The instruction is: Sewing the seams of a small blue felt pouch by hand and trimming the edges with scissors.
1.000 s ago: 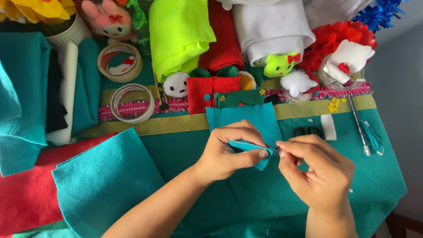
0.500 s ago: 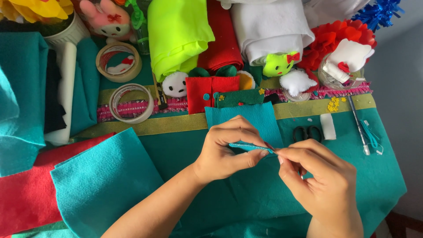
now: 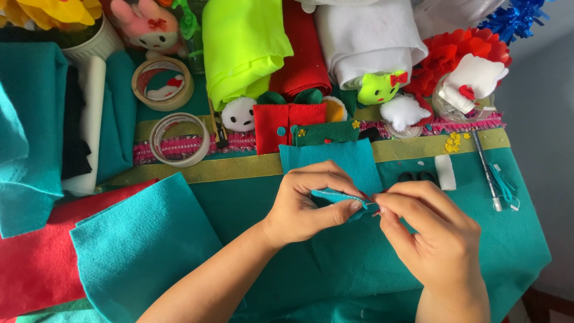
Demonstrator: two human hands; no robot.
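Head view, looking down: table w/ teal cloth cover (image 3: 514, 251), crowded along far edge w/ craft stock. Largest items first: teal felt sheet (image 3: 143, 245) at front left, lying over a red felt sheet (image 3: 36, 257). Folded teal fabric (image 3: 30, 125) at far left. Neon yellow-green roll (image 3: 242, 45), red roll (image 3: 305, 60) beside it, white roll (image 3: 371, 42) to the right of that. Red paper flower (image 3: 445, 60) at far right, white mitten-shaped piece (image 3: 475, 78) on top of it.

Mid-size: two tape rolls, upper (image 3: 162, 84) and lower (image 3: 179, 139), left of centre. Small felt figures in a row: white (image 3: 238, 113), red pocket piece (image 3: 272, 125), green one w/ red bow (image 3: 379, 88).

Centre: teal felt square (image 3: 338, 164) on the cloth, front edge lifted. Left hand (image 3: 305, 206) pinches that folded edge between thumb and fingers, firm grip. Right hand (image 3: 436, 233) touching it from the right, thumb and forefinger pinched tight at the fold; something thin betw. the tips, too small to tell what.

Smallest: black scissor handles (image 3: 417, 177) just past right hand, thin metal tool (image 3: 485, 173) near right edge, yellow sequins (image 3: 453, 142) beside it
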